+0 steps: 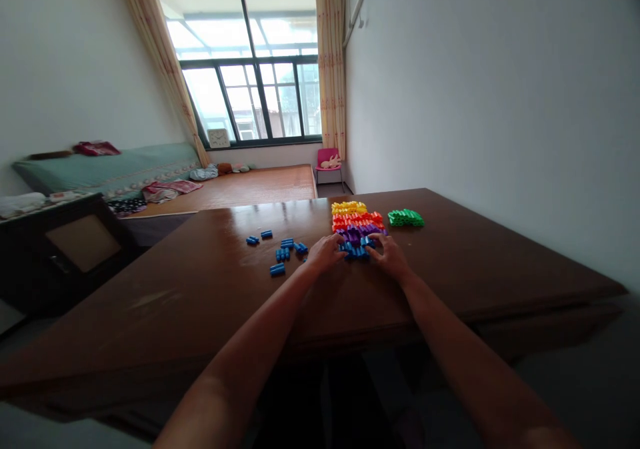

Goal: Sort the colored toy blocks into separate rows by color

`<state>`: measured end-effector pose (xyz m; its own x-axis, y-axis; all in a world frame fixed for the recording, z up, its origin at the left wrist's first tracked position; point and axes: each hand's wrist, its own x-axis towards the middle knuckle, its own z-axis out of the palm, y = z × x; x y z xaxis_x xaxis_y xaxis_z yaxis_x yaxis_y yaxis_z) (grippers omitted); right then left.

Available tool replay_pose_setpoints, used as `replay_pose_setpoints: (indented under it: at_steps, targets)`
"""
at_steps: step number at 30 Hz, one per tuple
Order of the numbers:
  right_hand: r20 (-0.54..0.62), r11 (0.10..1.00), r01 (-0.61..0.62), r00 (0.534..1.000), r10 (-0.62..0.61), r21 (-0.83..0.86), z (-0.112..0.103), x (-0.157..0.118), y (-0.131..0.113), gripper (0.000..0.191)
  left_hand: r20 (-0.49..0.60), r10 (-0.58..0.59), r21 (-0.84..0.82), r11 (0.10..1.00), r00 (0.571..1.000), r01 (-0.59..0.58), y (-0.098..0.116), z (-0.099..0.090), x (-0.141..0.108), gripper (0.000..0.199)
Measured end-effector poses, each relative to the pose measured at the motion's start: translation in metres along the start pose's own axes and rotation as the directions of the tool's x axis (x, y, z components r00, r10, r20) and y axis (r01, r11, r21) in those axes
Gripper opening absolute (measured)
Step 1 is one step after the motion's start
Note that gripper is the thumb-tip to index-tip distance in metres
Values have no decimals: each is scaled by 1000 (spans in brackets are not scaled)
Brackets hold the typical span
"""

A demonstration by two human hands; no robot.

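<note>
Loose blue pieces [283, 254] are being seen scattered on the surface [200, 289]. Next, the blue row [357, 252] is being held at its left end by the left hand [325, 252], fingers narrow, and at its right end by the right hand [393, 257], thumb and finger narrowed. Purple [356, 235], orange [355, 220] and yellow rows [349, 207] are being shown behind; the green bundle [405, 218] farther right, apart.

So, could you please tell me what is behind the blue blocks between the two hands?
Behind the blue blocks are purple blocks, then orange-red blocks, then yellow blocks. Whatever the left hand and right hand cover at either side cannot be seen.
</note>
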<state>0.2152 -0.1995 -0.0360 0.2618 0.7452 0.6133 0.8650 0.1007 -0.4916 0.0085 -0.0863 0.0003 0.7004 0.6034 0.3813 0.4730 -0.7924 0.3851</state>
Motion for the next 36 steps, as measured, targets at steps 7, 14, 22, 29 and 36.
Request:
replay_pose_setpoints:
  at_steps: [7, 14, 22, 29, 36]
  targets:
    - [153, 995, 85, 985, -77, -48, 12, 0, 0, 33, -16, -19, -3, 1000, 1000, 19, 8, 28, 2, 35]
    - [118, 995, 89, 989, -94, 45, 9, 0, 6, 43, -48, -40, -155, 987, 998, 32, 4, 33, -6, 46]
    - [154, 987, -79, 986, 57, 142, 6, -5, 5, 34, -53, -96, -223, 971, 994, 82, 5, 32, -11, 30]
    - [128, 989, -128, 985, 118, 70, 9, -2, 13, 24, -50, -44, -267, 963, 998, 29, 14, 39, -8, 27]
    - [107, 992, -122, 987, 119, 18, 10, -2, 17, 26, -67, -14, -313, 950, 998, -8, 11, 47, -1, 29]
